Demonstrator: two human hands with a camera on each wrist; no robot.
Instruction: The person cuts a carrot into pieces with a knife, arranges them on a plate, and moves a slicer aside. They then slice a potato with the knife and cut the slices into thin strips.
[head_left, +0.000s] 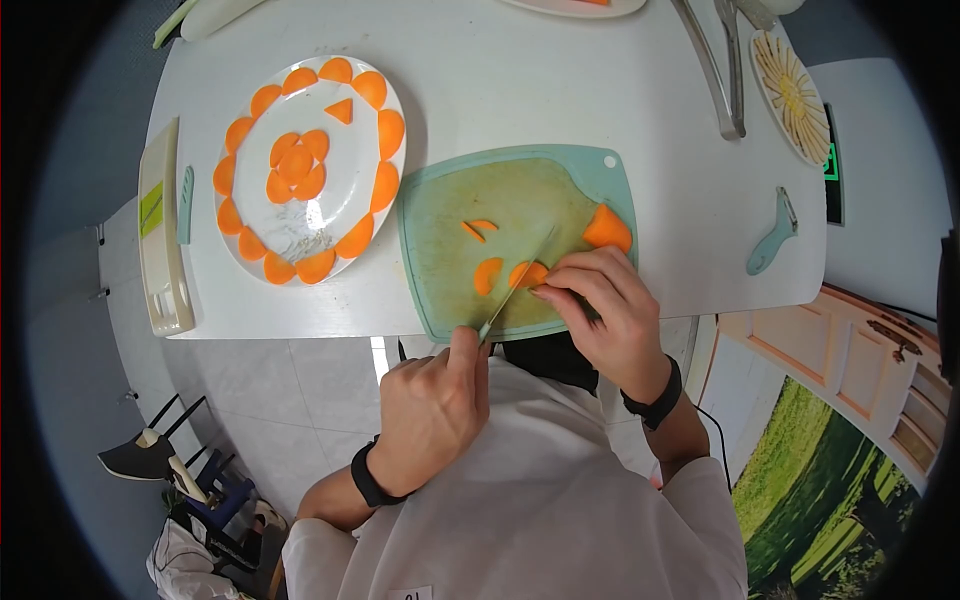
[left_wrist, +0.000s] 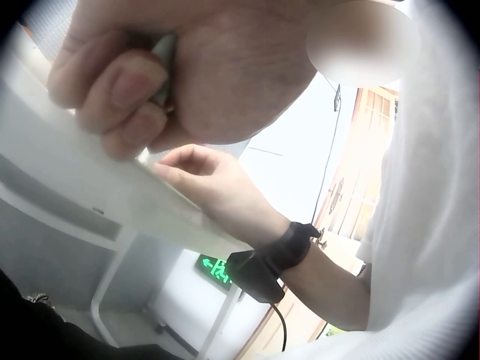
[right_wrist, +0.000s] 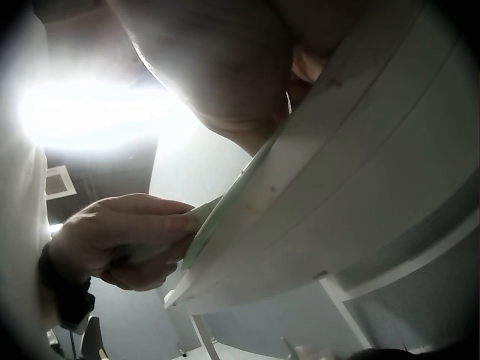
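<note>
My left hand [head_left: 432,405] grips the handle of a knife [head_left: 510,300], its fingers curled round it in the left wrist view. The blade slants over a green cutting board [head_left: 425,215] and crosses a half-round carrot slice [head_left: 535,276]. My right hand [head_left: 612,312] pinches the right end of that slice with thumb and fingertips. Left of the blade lies another half-round slice [head_left: 487,276], with thin carrot strips [head_left: 482,225] above it. A thick carrot chunk [head_left: 607,230] sits at the board's right side, just beyond my right fingers.
A white plate [head_left: 345,225] left of the board bears a ring of carrot slices and a carrot flower. A slicer [head_left: 165,240] lies at the left edge. On the right are a peeler [head_left: 773,235], metal tongs [head_left: 725,85] and a dish [head_left: 815,140] of fanned pale strips.
</note>
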